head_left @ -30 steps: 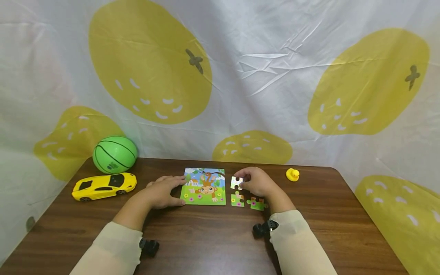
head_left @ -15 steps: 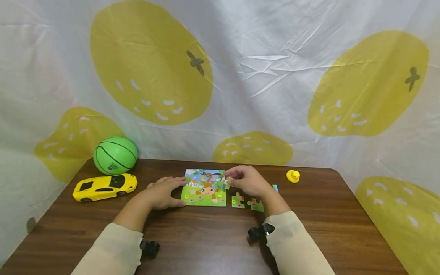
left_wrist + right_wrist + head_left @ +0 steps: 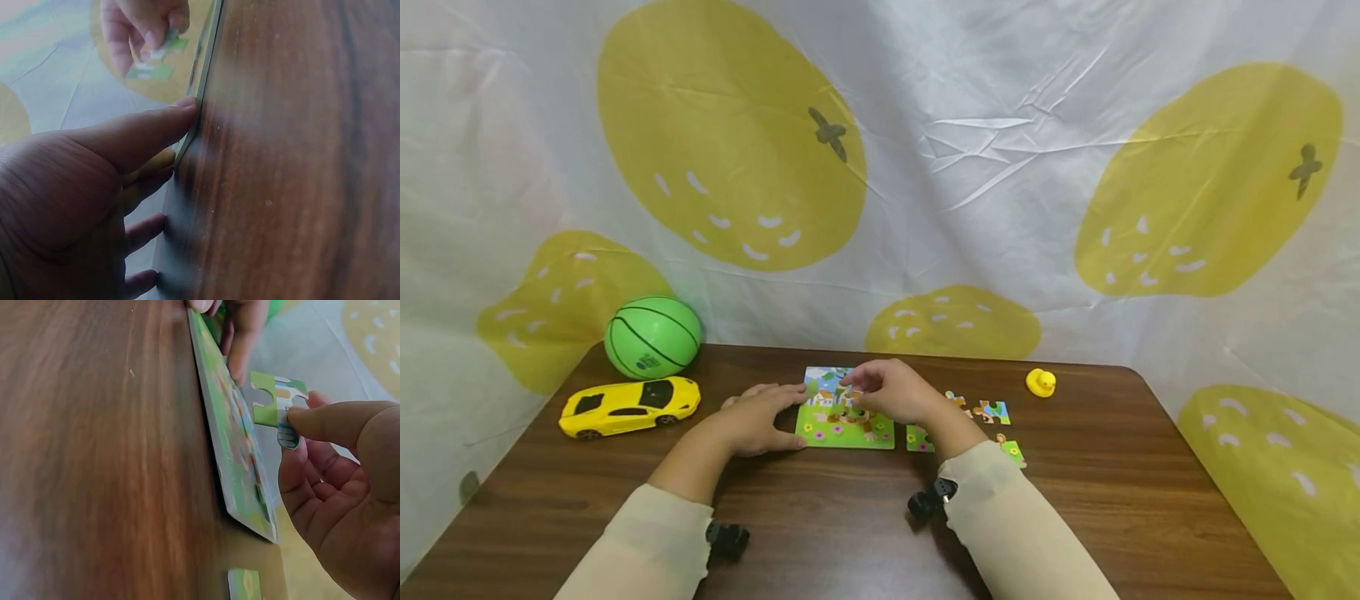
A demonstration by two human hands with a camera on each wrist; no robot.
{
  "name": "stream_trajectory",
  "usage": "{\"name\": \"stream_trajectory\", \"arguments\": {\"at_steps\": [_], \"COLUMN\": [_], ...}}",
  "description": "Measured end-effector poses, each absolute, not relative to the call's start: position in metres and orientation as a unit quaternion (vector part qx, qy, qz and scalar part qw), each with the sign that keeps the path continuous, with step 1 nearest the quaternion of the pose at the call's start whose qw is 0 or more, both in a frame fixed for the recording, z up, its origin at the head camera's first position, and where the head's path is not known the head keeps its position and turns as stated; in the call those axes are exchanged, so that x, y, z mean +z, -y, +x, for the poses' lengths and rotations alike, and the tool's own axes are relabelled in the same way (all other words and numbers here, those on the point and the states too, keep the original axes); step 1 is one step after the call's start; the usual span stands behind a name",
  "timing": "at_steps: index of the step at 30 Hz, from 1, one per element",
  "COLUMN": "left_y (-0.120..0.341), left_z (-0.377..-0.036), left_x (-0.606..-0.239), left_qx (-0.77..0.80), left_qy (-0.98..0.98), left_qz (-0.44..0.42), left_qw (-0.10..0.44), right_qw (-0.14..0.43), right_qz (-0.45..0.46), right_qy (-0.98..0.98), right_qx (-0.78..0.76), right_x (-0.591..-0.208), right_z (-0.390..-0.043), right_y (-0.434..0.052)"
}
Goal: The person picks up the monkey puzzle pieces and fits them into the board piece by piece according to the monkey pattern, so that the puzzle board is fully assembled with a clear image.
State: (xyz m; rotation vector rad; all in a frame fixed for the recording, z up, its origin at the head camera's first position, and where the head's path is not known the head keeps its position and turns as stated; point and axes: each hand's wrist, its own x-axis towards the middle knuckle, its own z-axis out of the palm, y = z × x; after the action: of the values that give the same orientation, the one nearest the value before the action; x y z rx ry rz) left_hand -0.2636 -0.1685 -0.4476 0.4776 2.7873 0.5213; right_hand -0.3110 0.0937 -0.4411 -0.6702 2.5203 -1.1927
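Over the monkey puzzle board (image 3: 844,408): right hand (image 3: 891,392), moved in from the loose pieces (image 3: 981,410) to the board's right, pinches one puzzle piece (image 3: 277,407) ready for placing; left hand (image 3: 752,417), fingers straight, steadies the board's left edge.

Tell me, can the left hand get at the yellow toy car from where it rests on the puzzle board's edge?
Probably yes. The left hand rests against the puzzle board, and only bare table lies between it and the yellow toy car. The green ball sits behind the car, out of the way.
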Motion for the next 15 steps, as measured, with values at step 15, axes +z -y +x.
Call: {"name": "stream_trajectory", "arguments": {"at_steps": [15], "left_y": [0.17], "left_z": [-0.264], "left_x": [-0.448], "left_qx": [0.18], "left_qy": [-0.96], "left_qz": [0.169], "left_qw": [0.128], "right_qw": [0.141], "right_qz": [-0.232], "right_qy": [-0.889], "right_qx": [-0.368], "right_x": [-0.444], "right_z": [-0.325], "right_y": [-0.062]}}
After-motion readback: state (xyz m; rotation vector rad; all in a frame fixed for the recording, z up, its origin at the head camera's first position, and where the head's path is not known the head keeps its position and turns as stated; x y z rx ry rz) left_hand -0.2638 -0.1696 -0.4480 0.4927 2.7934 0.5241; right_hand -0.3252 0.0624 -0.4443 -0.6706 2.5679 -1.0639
